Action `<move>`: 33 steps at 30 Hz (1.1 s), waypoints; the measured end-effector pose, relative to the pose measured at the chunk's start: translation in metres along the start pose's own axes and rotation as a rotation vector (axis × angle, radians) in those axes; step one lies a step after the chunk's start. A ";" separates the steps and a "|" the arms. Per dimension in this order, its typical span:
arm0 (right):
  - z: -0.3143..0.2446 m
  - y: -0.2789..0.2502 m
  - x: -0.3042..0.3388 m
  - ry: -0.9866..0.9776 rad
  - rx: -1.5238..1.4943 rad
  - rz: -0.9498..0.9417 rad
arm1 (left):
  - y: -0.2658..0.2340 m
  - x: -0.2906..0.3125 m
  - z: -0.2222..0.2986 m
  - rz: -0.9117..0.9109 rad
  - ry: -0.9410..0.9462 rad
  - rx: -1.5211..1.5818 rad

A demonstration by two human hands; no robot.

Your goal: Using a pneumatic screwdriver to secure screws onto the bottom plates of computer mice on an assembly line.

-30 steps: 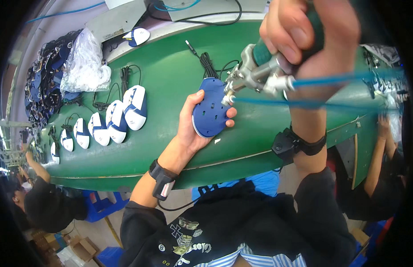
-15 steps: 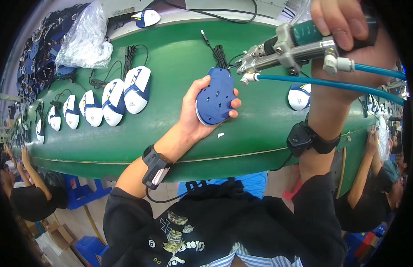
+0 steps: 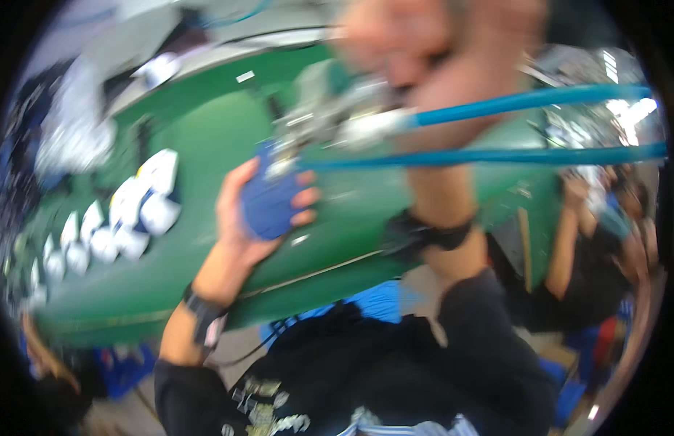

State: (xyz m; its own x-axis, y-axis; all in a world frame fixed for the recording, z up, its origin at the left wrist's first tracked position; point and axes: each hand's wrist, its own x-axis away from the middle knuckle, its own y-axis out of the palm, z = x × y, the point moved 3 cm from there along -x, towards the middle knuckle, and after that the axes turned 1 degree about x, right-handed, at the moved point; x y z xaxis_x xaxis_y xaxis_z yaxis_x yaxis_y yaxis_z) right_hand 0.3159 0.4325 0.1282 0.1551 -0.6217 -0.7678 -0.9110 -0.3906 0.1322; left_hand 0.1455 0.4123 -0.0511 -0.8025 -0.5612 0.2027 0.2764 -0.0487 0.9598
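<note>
The picture is blurred by motion. My left hand holds a blue computer mouse shell above the green conveyor belt. My right hand is raised at the top of the view and grips a metal air-powered screwdriver. Two blue hoses run off it to the right. The tool's tip sits at the upper edge of the blue mouse shell. Both wrists wear dark straps.
A row of several white and dark blue mice lies on the belt at the left. A clear plastic bag sits at the far left. Another person works at the right, and one more at the lower left.
The view has swung and blurred. My right hand with the screwdriver has moved left and down, so its tip now meets the blue mouse shell, which my left hand still holds.
</note>
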 end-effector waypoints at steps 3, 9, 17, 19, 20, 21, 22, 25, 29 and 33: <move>-0.049 -0.015 -0.003 -0.055 0.195 0.212 | 0.022 -0.012 -0.020 0.028 0.081 -0.114; -0.101 -0.006 -0.027 -0.040 0.174 0.615 | 0.034 -0.034 -0.033 0.204 0.128 -0.289; -0.094 0.009 -0.012 -0.543 1.061 0.198 | 0.025 -0.004 -0.025 0.081 0.129 -0.234; -0.104 0.026 -0.014 -0.037 0.001 0.059 | 0.030 -0.006 -0.027 0.042 0.091 -0.204; -0.107 0.035 -0.016 0.022 0.033 -0.057 | 0.027 -0.006 -0.026 0.035 0.096 -0.209; -0.114 0.047 -0.013 0.092 0.030 -0.039 | 0.031 -0.002 -0.031 0.030 0.096 -0.175; -0.116 0.054 -0.012 0.110 -0.014 -0.068 | 0.033 0.005 -0.037 0.021 0.094 -0.137; -0.095 0.074 -0.011 0.109 -0.117 -0.102 | 0.027 0.034 -0.027 0.013 0.107 -0.140; -0.086 0.087 -0.010 0.111 -0.150 -0.103 | 0.023 0.042 -0.028 0.030 0.090 -0.151; -0.078 0.094 -0.007 0.150 -0.138 -0.073 | 0.020 0.048 -0.027 0.007 0.079 -0.103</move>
State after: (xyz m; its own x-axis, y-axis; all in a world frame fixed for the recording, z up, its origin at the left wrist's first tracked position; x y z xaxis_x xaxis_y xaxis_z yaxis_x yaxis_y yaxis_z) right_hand 0.2595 0.3472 0.1950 0.2833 -0.6780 -0.6783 -0.8357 -0.5215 0.1723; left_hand 0.1268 0.3621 -0.0272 -0.7573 -0.6249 0.1899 0.3383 -0.1266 0.9325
